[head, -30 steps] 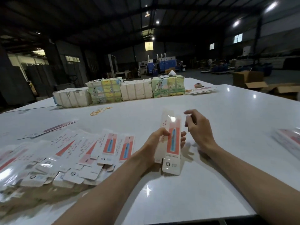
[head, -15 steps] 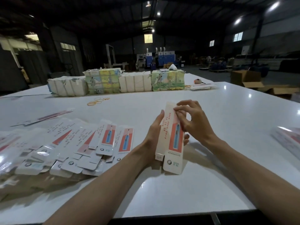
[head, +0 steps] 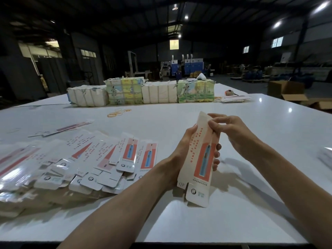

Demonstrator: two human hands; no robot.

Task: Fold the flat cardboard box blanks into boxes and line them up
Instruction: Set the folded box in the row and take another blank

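A long white and red toothbrush box blank (head: pixel 201 159), partly opened into a sleeve, stands tilted above the white table (head: pixel 179 115). My left hand (head: pixel 181 155) grips its middle from the left, fingertips showing past the right edge. My right hand (head: pixel 228 130) pinches the box's upper end with curled fingers. The bottom flap hangs unfolded near the table. A fanned pile of flat blanks (head: pixel 86 162) lies to the left of my left arm.
Wrapped bundles (head: pixel 143 92) stand in a row at the far side of the table, with yellow rubber bands (head: pixel 118 112) in front of them. A few loose blanks (head: pixel 61 128) lie at left, another stack (head: pixel 325 155) at the right edge. Open cardboard cartons (head: pixel 287 90) sit beyond the table.
My right hand came from beside the box onto its upper end. The box has opened from flat into a sleeve and tilted more upright in my left hand.
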